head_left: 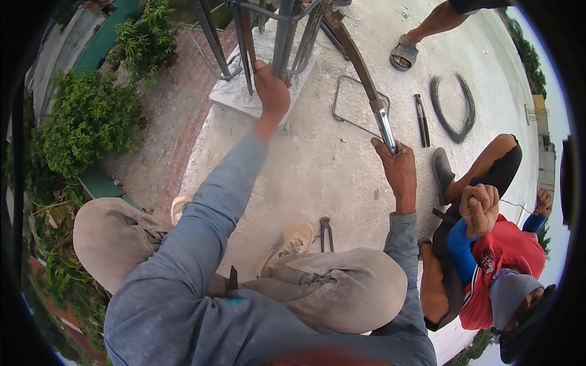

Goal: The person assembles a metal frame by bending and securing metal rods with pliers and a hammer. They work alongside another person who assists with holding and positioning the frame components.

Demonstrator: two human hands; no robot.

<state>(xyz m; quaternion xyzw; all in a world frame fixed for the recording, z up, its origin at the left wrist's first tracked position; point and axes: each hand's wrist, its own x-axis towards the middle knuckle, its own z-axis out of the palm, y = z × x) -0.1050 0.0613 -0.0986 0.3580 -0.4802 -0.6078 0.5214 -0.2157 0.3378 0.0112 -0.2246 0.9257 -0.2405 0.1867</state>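
My left hand (271,91) is closed around the foot of an upright steel bar in a column cage of rebar (282,39), at the top of the view. Its fingertips are partly hidden behind the bars. My right hand (398,168) is wrapped round the shiny metal handle of a long, rusty bar tool (365,76). The tool slants up and left from my hand, its far end beside the cage. Below the tool, a bent square wire stirrup (337,96) lies on the pale concrete. Just right of it are dark-handled pincers (422,122).
A coil of dark wire (469,110) lies right of the pincers. Another pair of pincers (326,235) lies by my shoe. A person in red (510,250) sits close at right, holding thin wire. Another person's sandalled foot (404,53) stands beyond. The slab's edge drops toward trees (88,119) at left.
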